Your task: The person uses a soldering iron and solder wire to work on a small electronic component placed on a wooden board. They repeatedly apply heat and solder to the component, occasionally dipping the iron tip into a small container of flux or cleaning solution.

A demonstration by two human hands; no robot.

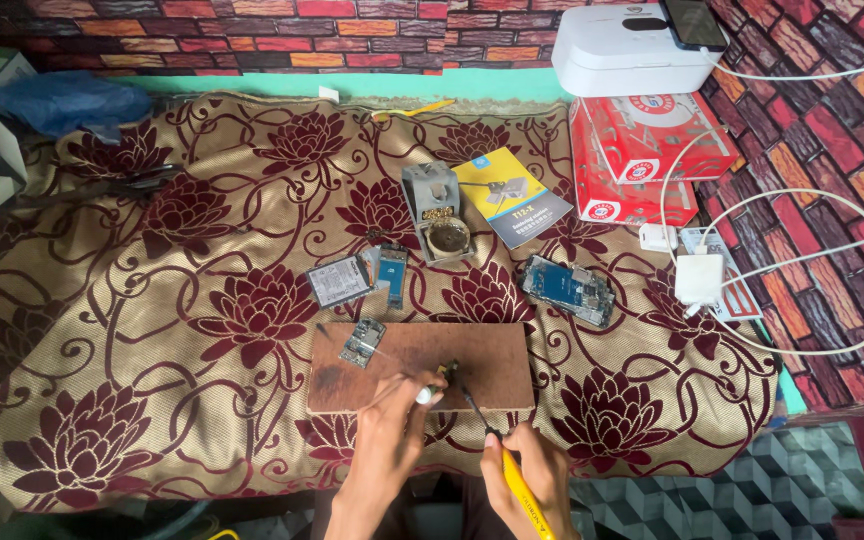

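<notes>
Both hands work at the near edge of a brown wooden board lying on a floral cloth. The left hand has its grip closed on a thin tool, tweezers by the look of it, and presses a small dark part against the board. The right hand has its grip closed on a yellow-handled soldering iron, whose dark tip slants up and left toward that part and stops just near of it. So the part sits right at the left fingertips and just beyond the iron's tip.

The main risk, as I judge it, is the hot tip straying onto the left fingers, since they lie so close to the part. The part is tiny and could also skid or flip out from under the thin tool. A small circuit board rests at the board's far left corner. Farther back lie a phone frame and an iron stand.
</notes>
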